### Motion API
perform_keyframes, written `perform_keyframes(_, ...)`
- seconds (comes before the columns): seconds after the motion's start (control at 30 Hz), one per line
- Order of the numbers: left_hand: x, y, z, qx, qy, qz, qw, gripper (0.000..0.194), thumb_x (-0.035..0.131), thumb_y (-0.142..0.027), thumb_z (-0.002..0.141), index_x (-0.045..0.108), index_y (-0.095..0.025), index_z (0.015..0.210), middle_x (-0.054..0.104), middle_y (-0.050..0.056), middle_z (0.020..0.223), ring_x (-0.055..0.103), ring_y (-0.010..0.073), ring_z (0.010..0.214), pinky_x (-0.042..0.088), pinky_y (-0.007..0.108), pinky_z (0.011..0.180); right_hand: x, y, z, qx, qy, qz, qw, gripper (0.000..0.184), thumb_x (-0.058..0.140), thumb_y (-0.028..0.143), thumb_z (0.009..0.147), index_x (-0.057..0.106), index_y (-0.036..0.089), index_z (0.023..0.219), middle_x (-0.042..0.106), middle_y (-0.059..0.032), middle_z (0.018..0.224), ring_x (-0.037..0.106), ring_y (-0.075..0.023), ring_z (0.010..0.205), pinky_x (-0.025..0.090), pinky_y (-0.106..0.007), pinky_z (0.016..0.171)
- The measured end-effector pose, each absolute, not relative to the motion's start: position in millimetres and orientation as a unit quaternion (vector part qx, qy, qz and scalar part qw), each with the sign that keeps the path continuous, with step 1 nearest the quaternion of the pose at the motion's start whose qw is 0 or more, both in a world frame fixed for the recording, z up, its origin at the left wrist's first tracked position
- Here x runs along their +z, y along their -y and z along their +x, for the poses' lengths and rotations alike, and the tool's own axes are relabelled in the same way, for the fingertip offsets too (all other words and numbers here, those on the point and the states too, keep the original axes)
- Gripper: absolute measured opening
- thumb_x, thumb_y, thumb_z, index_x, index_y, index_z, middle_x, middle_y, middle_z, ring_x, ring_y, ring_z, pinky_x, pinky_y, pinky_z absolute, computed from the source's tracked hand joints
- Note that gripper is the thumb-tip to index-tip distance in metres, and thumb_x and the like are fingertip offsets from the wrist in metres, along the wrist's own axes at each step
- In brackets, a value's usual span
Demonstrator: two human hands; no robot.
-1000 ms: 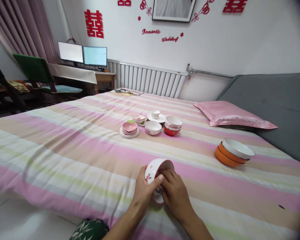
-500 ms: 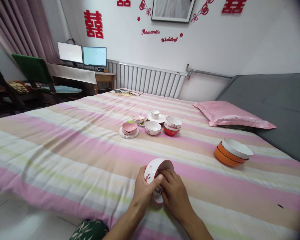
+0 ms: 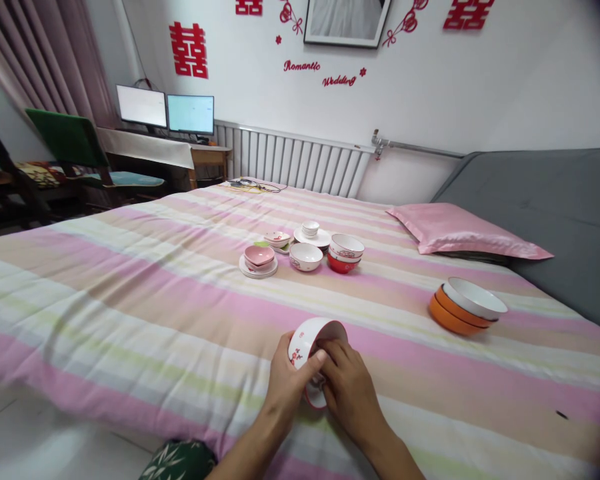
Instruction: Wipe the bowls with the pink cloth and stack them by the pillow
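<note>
A white bowl [image 3: 303, 339] with a red rim and small red blossoms is tipped on its side just above the near part of the bed, its mouth toward my right hand. Wrapped round its left side, my left hand [image 3: 293, 377] grips it with the thumb over the rim. My right hand [image 3: 349, 383] reaches into the bowl with fingers bent and pressed together. Something whitish shows below those fingertips, but whether it is a held thing or the bowl's inside I cannot tell.
On the striped bedspread stand pink heart-shaped dishes [image 3: 259, 255] on plates, a white bowl [image 3: 306, 257], stacked bowls [image 3: 345, 252], small white dishes [image 3: 310, 229] and orange bowls [image 3: 457, 313]. A pink pillow [image 3: 467, 230] lies by the grey headboard [image 3: 545, 200]. Cables [image 3: 255, 185] lie at the far edge.
</note>
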State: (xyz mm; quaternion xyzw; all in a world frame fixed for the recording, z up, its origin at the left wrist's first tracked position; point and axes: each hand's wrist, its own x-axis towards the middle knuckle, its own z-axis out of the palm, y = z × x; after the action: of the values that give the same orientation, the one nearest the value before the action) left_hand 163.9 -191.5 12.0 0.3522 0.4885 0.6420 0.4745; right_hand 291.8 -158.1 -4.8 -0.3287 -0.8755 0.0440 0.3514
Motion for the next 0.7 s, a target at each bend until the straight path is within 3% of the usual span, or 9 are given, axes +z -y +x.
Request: perform_keyframes(0.7, 13.3, 191.8, 164.7, 0.651, -0.486, 0.337, 0.476, 0.053, 0.076, -0.039, 0.062, 0.057, -0.013, 0.104, 0.068, 0.009, 0.094, 0.063, 0.0241, 0.087, 0.049, 0.031, 0.073, -2.9, 158.8, 291.0, 0.04, 0.875, -0.328, 0.354, 0.045, 0.043, -0.001, 0.066, 0.059, 0.021, 0.102, 0.061, -0.0078, 0.107, 0.052, -0.024, 0.099, 0.044, -0.036, 0.073)
